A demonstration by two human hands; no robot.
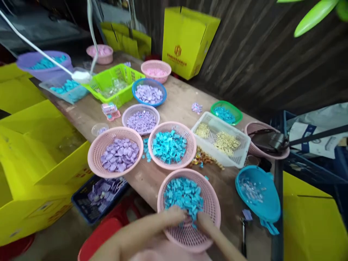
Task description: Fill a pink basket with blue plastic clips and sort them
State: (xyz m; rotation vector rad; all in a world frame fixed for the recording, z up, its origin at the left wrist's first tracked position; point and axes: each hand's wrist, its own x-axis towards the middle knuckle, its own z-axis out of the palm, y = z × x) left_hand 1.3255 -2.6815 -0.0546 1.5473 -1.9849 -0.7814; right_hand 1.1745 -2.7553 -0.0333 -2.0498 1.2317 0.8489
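Both my hands reach into the near pink basket (216,192), over small bright-blue plastic pieces (183,194) heaped toward its far side. My left hand (176,214) comes in from the left, at the near edge of the heap. Opposite it, my right hand (204,222) is inside the basket's right part, its fingers pointing at the heap. A few blue pieces show between the two hands. Blur and the pieces hide the fingertips, so what each hand grips cannot be made out. The basket's near side shows bare mesh.
Beyond stand a pink basket (192,145) of blue pieces, another pink basket (94,156) of purple ovals, and a translucent tray (239,156) of cream pieces. A turquoise dish (272,206) and a thin dark tool (243,235) lie right. Yellow boxes (65,159) flank the table.
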